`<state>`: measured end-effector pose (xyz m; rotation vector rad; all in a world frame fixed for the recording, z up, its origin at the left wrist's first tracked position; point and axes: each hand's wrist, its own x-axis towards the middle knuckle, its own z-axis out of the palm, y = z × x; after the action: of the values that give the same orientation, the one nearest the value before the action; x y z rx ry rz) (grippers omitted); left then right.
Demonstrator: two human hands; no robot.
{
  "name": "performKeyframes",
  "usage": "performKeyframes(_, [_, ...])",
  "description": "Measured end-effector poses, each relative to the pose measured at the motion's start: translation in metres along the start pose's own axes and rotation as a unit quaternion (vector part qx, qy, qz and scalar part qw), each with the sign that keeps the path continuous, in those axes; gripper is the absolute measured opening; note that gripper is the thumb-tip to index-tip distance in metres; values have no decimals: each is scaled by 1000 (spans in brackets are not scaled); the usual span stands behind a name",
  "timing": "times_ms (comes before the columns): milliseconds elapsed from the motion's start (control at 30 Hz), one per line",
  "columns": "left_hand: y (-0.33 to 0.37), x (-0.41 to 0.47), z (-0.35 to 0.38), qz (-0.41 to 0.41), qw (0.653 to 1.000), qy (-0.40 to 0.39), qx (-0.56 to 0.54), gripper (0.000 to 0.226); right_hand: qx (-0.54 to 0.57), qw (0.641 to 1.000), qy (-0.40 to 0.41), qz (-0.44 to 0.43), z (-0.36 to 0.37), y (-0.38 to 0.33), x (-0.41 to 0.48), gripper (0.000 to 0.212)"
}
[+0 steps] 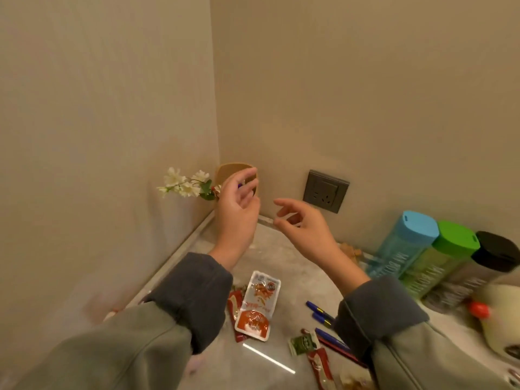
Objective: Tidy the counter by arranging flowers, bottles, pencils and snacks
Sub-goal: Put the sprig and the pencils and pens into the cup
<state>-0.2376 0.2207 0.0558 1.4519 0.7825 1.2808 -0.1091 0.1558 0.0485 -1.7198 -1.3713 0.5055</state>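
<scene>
In the counter's far corner stands a brown cup-like holder, with white artificial flowers leaning out to its left. My left hand is raised right in front of the holder, fingers relaxed; a small purple tip shows between them. My right hand hovers beside it, fingers loosely curled and holding nothing. Snack packets lie on the marble counter below my hands. Blue pencils lie to their right. Blue, green and black-lidded bottles stand along the right.
A grey wall socket sits on the back wall. A small green packet and a red stick packet lie near the front. A white rounded object with an orange part sits at the far right.
</scene>
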Motion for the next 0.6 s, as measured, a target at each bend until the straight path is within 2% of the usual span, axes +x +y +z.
performKeyframes(100, [4,-33,14,-34,999,-37,-2,42,-14,999,-11,30,-17,9,-38,32])
performKeyframes(267, [-16,-89,39,-145,981,-125,-13,39,-61,994,-24,88,-38,43,-97,32])
performKeyframes(467, [-49,-148,60,-227,960,-161,16,42,-77,987,-30,140,-52,85,-142,36])
performKeyframes(600, [-67,-174,68,-260,952,-163,19,41,-170,969,-88,154,-52,104,-156,50])
